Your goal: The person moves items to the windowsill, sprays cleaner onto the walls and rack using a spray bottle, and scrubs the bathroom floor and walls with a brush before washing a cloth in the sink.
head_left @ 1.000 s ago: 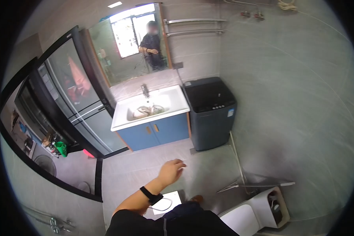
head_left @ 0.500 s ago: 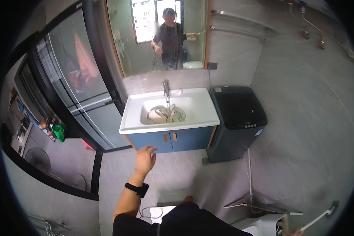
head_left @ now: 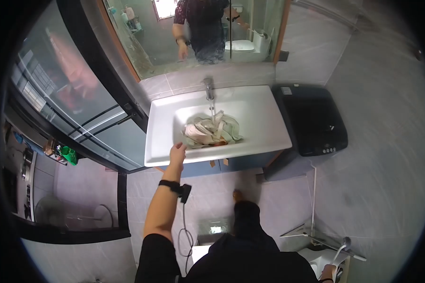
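Observation:
My left hand [head_left: 177, 153], with a black band and a cabled box on the wrist, hangs over the front left edge of the white sink [head_left: 264, 137]. Its fingers are loosely bent, with nothing visible in them. Beyond it, pale cloths [head_left: 205, 131] lie heaped in the basin below the faucet [head_left: 208, 89], with a small orange-red patch at their front. At lower right, my right hand [head_left: 329, 272] is closed around a white long-handled tool [head_left: 339, 254] with a rounded greyish end. The tool's exact kind does not show.
A dark washing machine [head_left: 314, 122] stands right of the sink, with a pipe [head_left: 314, 198] down beside it. A mirror [head_left: 156, 47] hangs behind the sink. To the left is a black-framed glass door [head_left: 71, 94]. A white fixture [head_left: 316, 259] is beside my right leg.
I have come closer to the sink, and a foot has stepped forward. My left hand has moved up to the basin's front edge. My right hand has swung inward with the white tool.

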Tool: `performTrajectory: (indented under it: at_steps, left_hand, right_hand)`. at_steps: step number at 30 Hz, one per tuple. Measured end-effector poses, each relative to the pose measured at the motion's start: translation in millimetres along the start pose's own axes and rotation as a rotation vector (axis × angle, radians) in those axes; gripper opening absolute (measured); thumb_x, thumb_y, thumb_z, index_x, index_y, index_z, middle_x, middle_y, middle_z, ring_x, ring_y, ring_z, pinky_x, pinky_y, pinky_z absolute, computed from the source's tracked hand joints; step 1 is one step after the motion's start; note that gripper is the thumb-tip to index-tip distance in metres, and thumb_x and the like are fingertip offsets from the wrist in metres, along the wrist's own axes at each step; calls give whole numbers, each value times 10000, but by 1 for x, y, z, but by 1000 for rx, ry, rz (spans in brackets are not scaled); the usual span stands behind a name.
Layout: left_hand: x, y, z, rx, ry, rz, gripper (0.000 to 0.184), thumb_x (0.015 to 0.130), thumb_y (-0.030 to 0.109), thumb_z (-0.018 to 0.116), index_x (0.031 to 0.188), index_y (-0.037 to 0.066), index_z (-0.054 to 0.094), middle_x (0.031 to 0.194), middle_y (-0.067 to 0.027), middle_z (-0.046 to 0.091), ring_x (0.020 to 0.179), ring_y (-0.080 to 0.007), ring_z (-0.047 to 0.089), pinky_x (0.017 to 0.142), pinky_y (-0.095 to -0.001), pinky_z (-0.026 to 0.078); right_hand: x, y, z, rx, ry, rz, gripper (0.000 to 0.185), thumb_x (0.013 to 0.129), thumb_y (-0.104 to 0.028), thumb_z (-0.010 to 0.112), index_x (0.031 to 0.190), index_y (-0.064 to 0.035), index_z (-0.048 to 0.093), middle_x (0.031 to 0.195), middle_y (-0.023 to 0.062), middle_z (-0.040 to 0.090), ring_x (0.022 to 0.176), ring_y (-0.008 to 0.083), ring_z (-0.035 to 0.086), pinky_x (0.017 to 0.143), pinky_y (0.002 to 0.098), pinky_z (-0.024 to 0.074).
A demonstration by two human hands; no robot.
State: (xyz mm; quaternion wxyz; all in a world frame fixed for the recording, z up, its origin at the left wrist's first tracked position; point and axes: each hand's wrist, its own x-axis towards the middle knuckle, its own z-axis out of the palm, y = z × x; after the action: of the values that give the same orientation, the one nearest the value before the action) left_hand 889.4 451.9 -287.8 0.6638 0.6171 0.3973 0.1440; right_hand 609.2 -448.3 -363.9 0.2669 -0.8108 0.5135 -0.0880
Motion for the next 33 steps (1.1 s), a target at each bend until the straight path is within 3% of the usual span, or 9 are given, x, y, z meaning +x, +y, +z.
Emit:
performTrajectory:
  at_steps: [2,5,9,16,19,22,25,29,33]
  left_hand:
    - [43,3,22,-125,80,-295,576,814,228,659,1307,-28,508,1181,-168,621,1082,-268,592,909,-360,466]
    - [101,-74,33,570,-19,352,660,898,250,623,1443,38,317,1436,-164,370,1250,-303,451,1005,-433,425]
    - [143,-61,73,394,-84,-166,729,888,435,600,1420,-12,378,1316,-133,561,1149,-283,559,871,-394,501]
    - [230,-110,172,-908,-232,-490,408,891,276,645,1215,45,555,1118,-59,616,893,-208,626,722,-361,526]
    - [233,-49,180,-651,-541,-582,332,906,239,622,1192,80,567,1117,-35,598,972,-174,602,760,-359,522]
    - [267,-31,150,264,-946,48,331,911,239,613,1203,90,566,1155,-40,591,1021,-172,591,820,-356,516]
    - [279,-65,138,553,-915,-2,381,902,284,623,1227,93,569,1186,-61,593,1046,-201,596,854,-368,508]
    - [251,-122,143,1325,-460,-147,473,882,366,645,1262,95,569,1222,-85,597,1087,-236,596,898,-389,495]
    - [213,-75,147,1153,-558,45,600,820,470,682,1265,82,572,1235,-116,614,1123,-276,596,944,-398,475]
  right_hand:
    - [-18,-22,29,-18,-59,8,238,764,-102,591,969,17,579,600,96,550,393,200,464,358,392,351]
    - [-39,-57,84,-50,-148,19,230,763,-101,592,959,18,577,596,96,547,396,200,468,362,393,354]
    - [-79,-123,136,-139,-275,56,220,762,-100,594,946,20,574,591,95,544,401,200,473,366,394,358]
    - [-125,-178,158,-219,-432,152,203,761,-98,596,922,22,569,582,95,539,409,200,481,374,397,366]
    - [-144,-181,151,-231,-466,221,195,760,-97,597,912,23,566,578,95,537,413,200,485,378,397,370]
    - [-158,-172,152,-217,-486,287,189,760,-96,598,902,23,564,574,95,534,416,200,489,381,398,373]
    - [-169,-152,152,-165,-515,349,182,759,-95,599,891,24,562,570,95,532,420,200,492,385,399,377]
    - [-210,-166,159,-231,-502,383,178,762,-98,601,887,23,562,569,91,529,419,197,492,381,393,378]
    - [-241,-171,161,-229,-479,418,174,765,-100,603,882,23,562,568,87,526,418,194,491,377,387,379]
